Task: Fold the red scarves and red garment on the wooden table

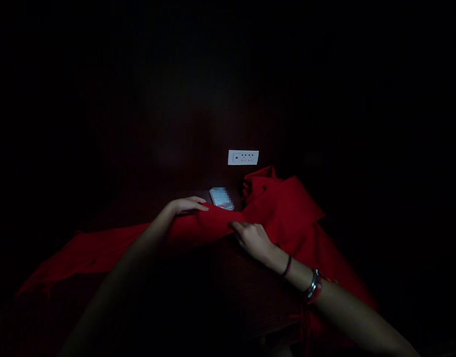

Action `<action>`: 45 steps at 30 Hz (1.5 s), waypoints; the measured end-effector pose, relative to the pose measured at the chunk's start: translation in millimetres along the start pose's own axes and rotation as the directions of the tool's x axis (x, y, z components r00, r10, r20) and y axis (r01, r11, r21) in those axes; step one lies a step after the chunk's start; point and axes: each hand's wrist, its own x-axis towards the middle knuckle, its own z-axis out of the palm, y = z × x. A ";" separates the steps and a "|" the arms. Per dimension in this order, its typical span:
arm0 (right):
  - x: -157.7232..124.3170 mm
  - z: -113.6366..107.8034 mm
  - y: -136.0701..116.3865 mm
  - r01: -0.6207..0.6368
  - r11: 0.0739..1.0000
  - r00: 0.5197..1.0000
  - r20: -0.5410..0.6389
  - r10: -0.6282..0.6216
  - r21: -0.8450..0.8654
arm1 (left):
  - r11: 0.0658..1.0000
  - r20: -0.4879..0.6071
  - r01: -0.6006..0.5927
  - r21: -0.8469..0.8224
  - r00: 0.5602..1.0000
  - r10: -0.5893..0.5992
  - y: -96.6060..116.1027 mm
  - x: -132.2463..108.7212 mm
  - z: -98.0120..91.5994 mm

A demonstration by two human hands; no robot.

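A long red cloth point(287, 213) lies across a dark wooden surface point(228, 287), stretched from lower left to a bunched heap at the right. My left hand point(187, 205) rests on top of the cloth's folded edge with fingers stretched out flat. My right hand point(250, 237) is closed in a pinch on the same edge a little to the right; bands and bangles sit on that wrist.
A small pale packet or phone point(221, 198) lies just behind the cloth. A white socket plate point(243, 157) is on the dark wall beyond. The surroundings are too dark to make out.
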 end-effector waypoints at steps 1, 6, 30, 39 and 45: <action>-1.9 -5.4 6.9 -0.042 0.997 0.998 -0.044 0.045 0.062 | 0.991 0.006 -0.004 -0.134 1.000 0.005 7.1 2.3 -5.4; -14.0 -36.0 42.0 -0.053 0.912 0.936 -0.298 0.188 0.408 | 0.893 -0.100 -0.085 -0.442 0.994 0.045 57.3 31.1 -25.6; -75.5 -31.4 193.4 -0.749 0.637 0.616 -0.162 0.771 0.184 | 0.938 -0.395 -0.346 0.009 0.861 0.322 217.8 233.4 90.3; -80.7 -51.9 147.2 -0.536 0.843 0.745 -0.489 0.454 -0.035 | 0.896 -0.504 -0.280 0.344 0.751 0.427 109.9 93.0 87.6; -55.2 -35.0 103.6 -0.026 0.996 0.967 -0.256 0.003 -0.086 | 0.790 -0.222 -0.209 0.577 0.891 0.397 29.5 -7.1 127.4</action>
